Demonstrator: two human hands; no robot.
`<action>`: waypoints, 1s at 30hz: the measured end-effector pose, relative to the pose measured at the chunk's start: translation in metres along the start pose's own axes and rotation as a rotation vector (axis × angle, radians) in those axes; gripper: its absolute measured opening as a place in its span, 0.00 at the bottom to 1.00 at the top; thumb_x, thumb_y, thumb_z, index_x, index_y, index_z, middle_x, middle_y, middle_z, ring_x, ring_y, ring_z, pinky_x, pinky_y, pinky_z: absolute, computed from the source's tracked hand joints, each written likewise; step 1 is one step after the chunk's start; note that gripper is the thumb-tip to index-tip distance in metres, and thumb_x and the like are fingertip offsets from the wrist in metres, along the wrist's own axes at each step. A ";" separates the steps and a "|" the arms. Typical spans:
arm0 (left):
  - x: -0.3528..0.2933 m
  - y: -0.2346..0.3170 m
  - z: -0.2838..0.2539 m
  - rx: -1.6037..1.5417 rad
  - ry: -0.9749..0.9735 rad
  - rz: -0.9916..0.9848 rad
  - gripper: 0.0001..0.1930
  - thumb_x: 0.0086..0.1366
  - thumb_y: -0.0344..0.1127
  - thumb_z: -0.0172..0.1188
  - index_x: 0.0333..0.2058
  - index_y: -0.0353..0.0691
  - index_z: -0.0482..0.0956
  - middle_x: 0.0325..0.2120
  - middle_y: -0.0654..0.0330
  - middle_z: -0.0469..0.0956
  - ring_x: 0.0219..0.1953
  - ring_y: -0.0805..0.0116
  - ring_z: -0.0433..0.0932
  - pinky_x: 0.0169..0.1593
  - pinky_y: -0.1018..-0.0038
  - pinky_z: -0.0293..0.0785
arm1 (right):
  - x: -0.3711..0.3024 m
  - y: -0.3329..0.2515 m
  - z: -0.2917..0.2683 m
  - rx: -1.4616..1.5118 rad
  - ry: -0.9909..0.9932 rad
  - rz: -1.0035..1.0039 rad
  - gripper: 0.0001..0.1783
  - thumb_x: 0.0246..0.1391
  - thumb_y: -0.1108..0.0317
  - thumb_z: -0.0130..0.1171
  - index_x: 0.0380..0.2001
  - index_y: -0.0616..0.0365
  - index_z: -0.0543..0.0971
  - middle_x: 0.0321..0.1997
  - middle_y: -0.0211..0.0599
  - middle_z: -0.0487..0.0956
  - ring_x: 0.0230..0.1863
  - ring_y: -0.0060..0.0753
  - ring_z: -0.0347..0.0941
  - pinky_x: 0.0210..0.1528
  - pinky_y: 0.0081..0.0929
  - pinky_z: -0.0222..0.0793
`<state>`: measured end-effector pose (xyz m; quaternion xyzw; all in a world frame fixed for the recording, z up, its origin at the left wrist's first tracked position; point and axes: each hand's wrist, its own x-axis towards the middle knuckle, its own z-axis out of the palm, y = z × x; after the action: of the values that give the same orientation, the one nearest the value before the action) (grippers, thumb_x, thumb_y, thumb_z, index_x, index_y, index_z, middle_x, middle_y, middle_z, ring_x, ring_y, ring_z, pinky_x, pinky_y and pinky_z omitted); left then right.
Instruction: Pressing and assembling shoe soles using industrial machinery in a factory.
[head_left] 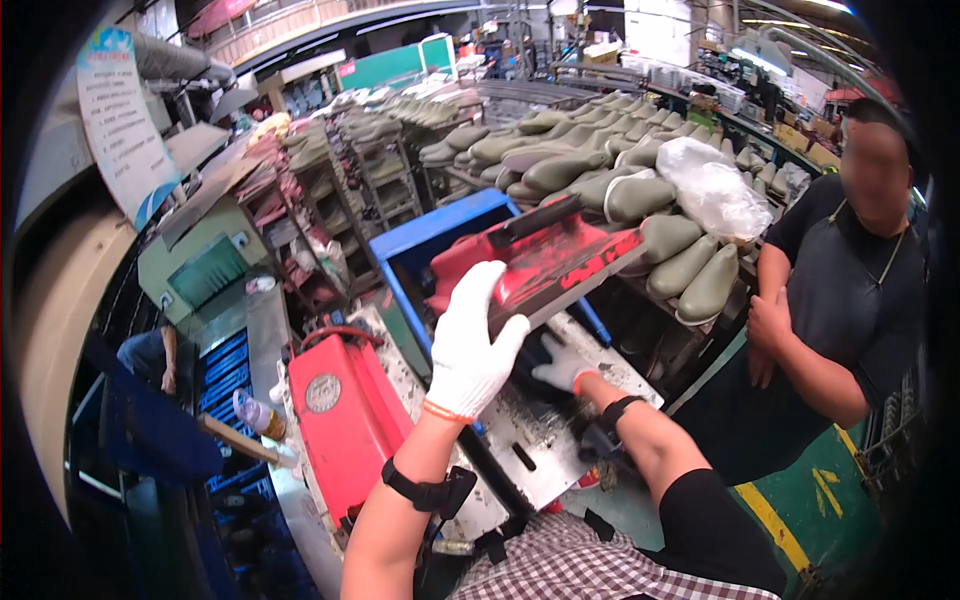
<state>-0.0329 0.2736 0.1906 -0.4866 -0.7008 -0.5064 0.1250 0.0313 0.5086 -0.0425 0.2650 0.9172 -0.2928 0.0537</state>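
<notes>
My left hand point(468, 345), in a white knitted glove with an orange cuff, is raised against the left side of a tilted red metal mould block point(565, 255). Its thumb and fingers are spread. The block is scuffed dark along its lower edge and has a black bar on top. Below it, my gloved right hand point(563, 366) reaches over a dark hollow in a worn white metal worktop point(545, 450), fingers stretched out. What the fingertips touch is hard to make out. A second red metal housing point(345, 400) with a round plate lies left of my left forearm.
A blue metal frame point(440, 228) stands behind the block. Racks of olive-green boots point(575, 150) fill the far side, with a clear plastic bag point(712, 185) on them. A co-worker point(850, 270) stands at right, arms folded. Another person's arm point(168, 362) shows at left, near a bottle point(258, 413).
</notes>
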 end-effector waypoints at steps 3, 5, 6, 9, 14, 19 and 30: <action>-0.068 -0.024 -0.018 -0.114 -0.010 -0.169 0.42 0.65 0.34 0.67 0.74 0.36 0.56 0.70 0.46 0.63 0.71 0.51 0.65 0.73 0.61 0.61 | -0.010 -0.002 -0.010 0.599 -0.070 0.069 0.44 0.62 0.49 0.59 0.77 0.46 0.59 0.80 0.43 0.60 0.79 0.43 0.54 0.63 0.58 0.68; -0.114 -0.029 -0.036 -0.419 0.038 -0.468 0.44 0.68 0.34 0.65 0.76 0.40 0.50 0.71 0.48 0.62 0.72 0.52 0.64 0.73 0.59 0.60 | -0.059 -0.024 -0.031 1.071 -0.281 0.246 0.34 0.64 0.44 0.58 0.68 0.46 0.71 0.63 0.41 0.78 0.60 0.42 0.75 0.47 0.53 0.75; -0.133 -0.030 -0.041 -0.478 0.052 -0.550 0.42 0.70 0.35 0.62 0.77 0.41 0.50 0.71 0.48 0.62 0.72 0.51 0.65 0.72 0.59 0.62 | -0.067 -0.011 -0.028 1.252 -0.396 0.266 0.32 0.64 0.41 0.58 0.64 0.47 0.74 0.56 0.39 0.84 0.53 0.43 0.80 0.42 0.48 0.77; -0.190 -0.047 -0.054 -0.695 0.140 -0.823 0.38 0.75 0.39 0.57 0.77 0.40 0.50 0.71 0.46 0.62 0.69 0.53 0.69 0.69 0.61 0.66 | -0.125 -0.033 -0.012 1.584 -0.509 0.236 0.34 0.65 0.35 0.53 0.57 0.53 0.79 0.48 0.36 0.87 0.44 0.37 0.86 0.29 0.26 0.78; -0.258 -0.037 -0.057 -0.971 0.106 -1.089 0.57 0.67 0.60 0.67 0.78 0.39 0.39 0.75 0.48 0.56 0.72 0.58 0.64 0.68 0.64 0.67 | -0.185 -0.095 0.026 1.605 -0.744 0.299 0.34 0.64 0.48 0.60 0.67 0.53 0.71 0.55 0.37 0.84 0.51 0.32 0.82 0.34 0.38 0.80; -0.302 0.016 -0.101 -1.209 0.368 -1.006 0.50 0.61 0.52 0.74 0.73 0.41 0.55 0.68 0.55 0.66 0.70 0.59 0.67 0.71 0.60 0.68 | -0.225 -0.187 0.058 1.279 -0.916 -0.221 0.49 0.65 0.54 0.62 0.79 0.61 0.50 0.78 0.43 0.63 0.76 0.34 0.61 0.76 0.35 0.56; -0.494 0.076 -0.208 -0.953 1.322 -1.176 0.31 0.60 0.29 0.57 0.64 0.34 0.71 0.59 0.50 0.78 0.59 0.51 0.79 0.65 0.56 0.77 | -0.246 -0.226 0.156 0.045 -0.280 -0.925 0.30 0.52 0.62 0.69 0.59 0.57 0.79 0.57 0.49 0.79 0.61 0.54 0.73 0.67 0.49 0.65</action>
<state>0.2068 -0.1724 -0.0002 0.3165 -0.3441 -0.8839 0.0113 0.1157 0.1527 0.0062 -0.2116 0.9162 -0.3385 0.0354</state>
